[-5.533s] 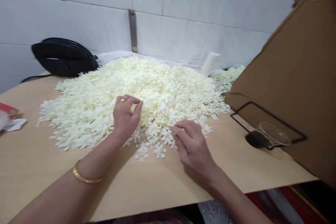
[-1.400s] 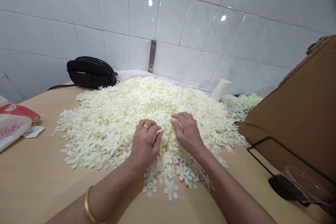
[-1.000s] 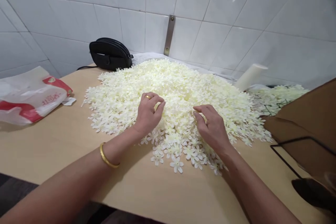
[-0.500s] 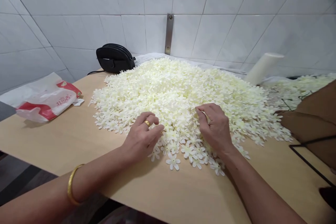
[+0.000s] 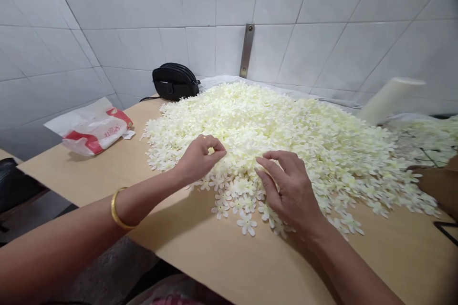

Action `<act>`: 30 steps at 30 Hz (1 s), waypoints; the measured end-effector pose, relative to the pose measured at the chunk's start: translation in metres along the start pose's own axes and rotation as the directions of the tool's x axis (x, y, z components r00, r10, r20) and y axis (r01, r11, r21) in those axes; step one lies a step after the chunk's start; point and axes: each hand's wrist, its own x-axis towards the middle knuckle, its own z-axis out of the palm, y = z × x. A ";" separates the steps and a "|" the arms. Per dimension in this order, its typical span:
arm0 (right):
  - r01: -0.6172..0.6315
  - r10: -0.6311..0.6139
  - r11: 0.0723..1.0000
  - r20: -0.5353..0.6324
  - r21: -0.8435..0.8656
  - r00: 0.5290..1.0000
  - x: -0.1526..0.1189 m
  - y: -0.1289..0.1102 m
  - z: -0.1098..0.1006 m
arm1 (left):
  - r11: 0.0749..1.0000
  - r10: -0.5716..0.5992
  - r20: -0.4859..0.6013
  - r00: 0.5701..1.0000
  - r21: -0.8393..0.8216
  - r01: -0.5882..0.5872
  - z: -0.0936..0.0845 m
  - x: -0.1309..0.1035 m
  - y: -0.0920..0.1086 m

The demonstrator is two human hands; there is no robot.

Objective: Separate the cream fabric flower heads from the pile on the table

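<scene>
A wide heap of pale yellow-white artificial flowers (image 5: 250, 114) spreads over the tan table (image 5: 229, 267). Over the heap's front left part is my left hand (image 5: 200, 157), thumb and forefinger tips pressed together; whatever the pinch holds is too small to make out. My right hand (image 5: 288, 186) hovers over the front middle of the heap, its thumb and fingertips apart, with nothing visible between them. A single flower (image 5: 246, 223) lies at the heap's front edge, below and between both hands.
At the left lies a white and red plastic bag (image 5: 96, 128). A black purse (image 5: 175, 82) stands behind the heap, near the tiled wall. Back right is a white roll (image 5: 391, 100); brown material (image 5: 440, 183) sits at the right edge.
The view has swung left, so the things appear farther right. My left hand has moved up over the flowers and its fingers have closed into a pinch. My right fingertips have come apart.
</scene>
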 end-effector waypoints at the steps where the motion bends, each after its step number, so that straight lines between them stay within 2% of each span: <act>1: 0.023 -0.023 1.000 0.024 -0.004 0.999 0.000 -0.002 0.001 | 0.997 -0.072 0.016 0.997 -0.032 0.072 -0.004 0.002 -0.003; 3: 0.056 -0.055 0.998 0.063 -0.012 0.996 0.000 -0.007 0.003 | 0.988 -0.134 0.026 0.991 -0.077 0.136 -0.009 0.004 -0.011; 7: 0.071 -0.065 0.996 0.095 -0.061 0.993 0.000 -0.011 0.008 | 0.999 -0.037 0.023 0.999 -0.033 0.038 -0.007 0.004 -0.021; 10: 0.053 -0.044 0.994 0.096 -0.093 0.994 0.000 -0.010 0.011 | 0.995 0.024 0.039 0.999 0.092 -0.027 -0.002 0.004 -0.025; 13: 0.024 -0.017 0.994 0.063 -0.106 0.998 -0.002 -0.007 0.013 | 0.957 0.102 -0.031 0.994 0.275 -0.089 0.000 0.005 -0.030; 17: -0.003 0.003 0.995 0.008 -0.098 1.000 -0.003 -0.005 0.014 | 0.877 0.325 -0.118 0.938 0.409 -0.252 -0.004 0.001 -0.035; 20: 0.007 -0.007 0.997 0.001 -0.079 1.000 -0.003 -0.007 0.013 | 0.843 0.425 -0.104 0.899 0.406 -0.352 -0.009 -0.012 -0.034; 26: 0.067 -0.049 0.991 0.153 -0.114 0.987 -0.002 -0.013 0.013 | 0.851 0.420 0.033 0.907 0.333 -0.406 -0.009 -0.046 -0.030; 30: 0.038 -0.022 0.991 0.123 -0.125 0.992 -0.004 -0.008 0.014 | 0.870 0.375 0.046 0.926 0.327 -0.368 -0.004 -0.058 -0.035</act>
